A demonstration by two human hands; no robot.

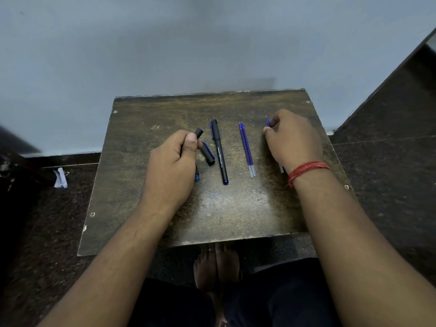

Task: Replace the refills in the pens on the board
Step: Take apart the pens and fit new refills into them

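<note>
Fingers of the left hand [173, 161] are curling round a black pen barrel [198, 133], whose open end is poking out past the thumb while its blue tip is showing below the palm. Just right of those fingers a black cap [208, 154] with a blue clip is lying loose on the worn wooden board [212, 208], and beside it a whole capped pen [220, 152] is lying lengthwise, touching neither hand. Fingers of the right hand [295, 140] are closing over a blue refill [267, 121], its point sticking out beyond the knuckles and its clear end showing near the wrist, where a red thread band [306, 169] is wrapping round. Between both sets of fingers two more blue refills [247, 149] are lying side by side, touching.
</note>
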